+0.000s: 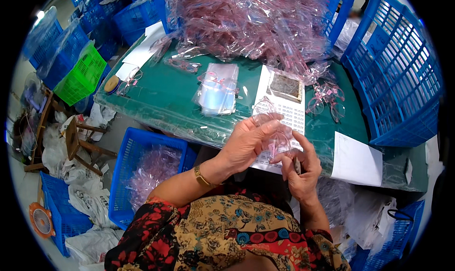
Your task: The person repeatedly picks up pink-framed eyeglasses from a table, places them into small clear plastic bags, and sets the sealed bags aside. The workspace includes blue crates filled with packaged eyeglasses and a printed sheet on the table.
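Observation:
A pair of eyeglasses with a thin pink frame (265,105) is held over the near edge of the green table. My left hand (244,145) is closed on it, thumb and fingers pinching the frame. At its lower part, by a small pink tag (272,150), the fingers of my right hand (305,171) close in on the glasses. A narrow dark object (297,165) also shows in my right hand; its kind I cannot make out. Beneath the hands lies a white label sheet (296,110) with a small dark rectangular tray (285,86) on it.
Bagged pink glasses (251,24) heap up at the table's back. Clear sleeves (218,102) and loose glasses (327,98) lie around the label sheet. A blue crate (403,72) leans at right; another blue crate (118,185) with bagged glasses stands lower left. White paper (358,159) overhangs the front edge.

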{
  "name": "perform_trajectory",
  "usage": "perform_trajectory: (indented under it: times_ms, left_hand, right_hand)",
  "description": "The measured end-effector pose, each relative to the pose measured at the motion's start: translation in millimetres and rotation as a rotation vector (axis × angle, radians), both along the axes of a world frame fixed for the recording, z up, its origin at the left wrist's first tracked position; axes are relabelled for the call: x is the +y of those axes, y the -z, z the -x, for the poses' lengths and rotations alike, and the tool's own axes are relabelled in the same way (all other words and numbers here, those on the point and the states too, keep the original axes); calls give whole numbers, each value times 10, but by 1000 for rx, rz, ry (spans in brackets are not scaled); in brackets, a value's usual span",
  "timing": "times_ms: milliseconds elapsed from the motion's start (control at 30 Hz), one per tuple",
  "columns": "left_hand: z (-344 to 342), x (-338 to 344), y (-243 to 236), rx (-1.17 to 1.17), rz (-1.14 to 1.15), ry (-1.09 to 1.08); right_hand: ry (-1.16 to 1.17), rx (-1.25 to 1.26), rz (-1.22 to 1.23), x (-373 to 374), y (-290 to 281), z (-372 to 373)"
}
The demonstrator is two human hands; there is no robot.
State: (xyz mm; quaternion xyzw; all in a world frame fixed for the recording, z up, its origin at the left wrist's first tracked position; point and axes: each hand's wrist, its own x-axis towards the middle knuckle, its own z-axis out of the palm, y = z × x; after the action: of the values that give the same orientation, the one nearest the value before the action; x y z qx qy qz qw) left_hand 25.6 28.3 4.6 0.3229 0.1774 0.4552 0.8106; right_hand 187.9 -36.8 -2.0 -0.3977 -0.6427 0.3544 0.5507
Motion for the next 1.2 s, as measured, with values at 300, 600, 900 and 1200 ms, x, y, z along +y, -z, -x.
perform_trajectory:
  times_ms: [300, 600, 900, 1200]
  left_hand:
    - [-26, -81, 105, -1, 15, 29]
    - [-59, -130, 38, 53, -44, -59]
    - [-124, -191, 107, 64, -86, 22]
    - [-10, 30, -59, -139, -33, -314]
  right_hand:
    - [255, -431, -340, 118, 27, -71]
    - [204, -469, -484, 145, 41, -39]
    - [235, -318, -477, 107, 108, -22]
    - [67, 187, -205, -16, 174, -18]
